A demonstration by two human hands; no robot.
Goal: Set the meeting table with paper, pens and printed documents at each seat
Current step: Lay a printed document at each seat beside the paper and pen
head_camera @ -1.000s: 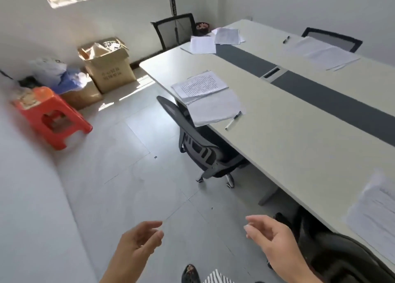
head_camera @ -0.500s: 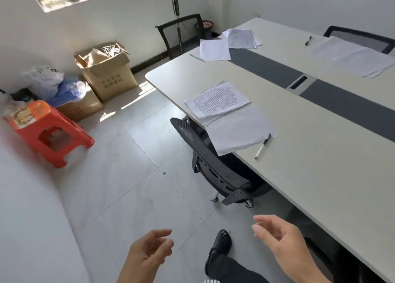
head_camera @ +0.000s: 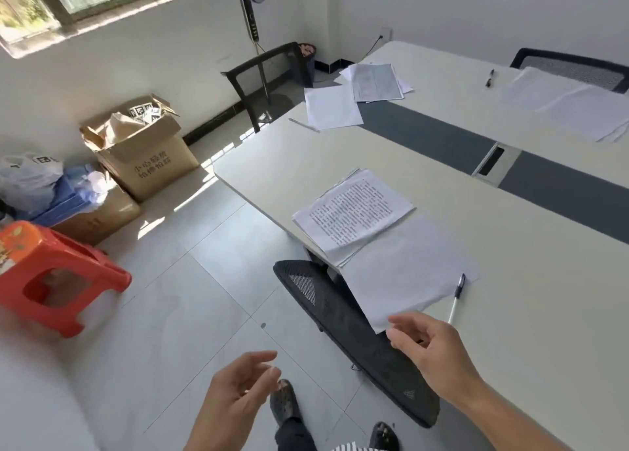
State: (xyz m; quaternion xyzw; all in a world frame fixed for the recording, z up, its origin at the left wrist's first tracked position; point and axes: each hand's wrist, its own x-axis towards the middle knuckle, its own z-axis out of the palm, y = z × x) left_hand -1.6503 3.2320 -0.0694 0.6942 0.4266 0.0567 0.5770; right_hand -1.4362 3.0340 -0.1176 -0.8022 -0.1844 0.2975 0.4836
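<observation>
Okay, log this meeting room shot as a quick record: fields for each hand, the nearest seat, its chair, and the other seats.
left hand: open, empty, over the floor
right hand: open, by the blank sheet's overhanging corner; contact unclear
nearest seat: printed document next to blank sheet, pen at the sheet's right edge
chair: black mesh, against the table
end seat: blank page, printed pages, pale pen
far-side seat: white papers, dark pen

An office meeting room: a long pale table with a dark centre strip and cable hatch, mesh office chairs at its sides, printed documents laid out, cardboard boxes by the wall.
</observation>
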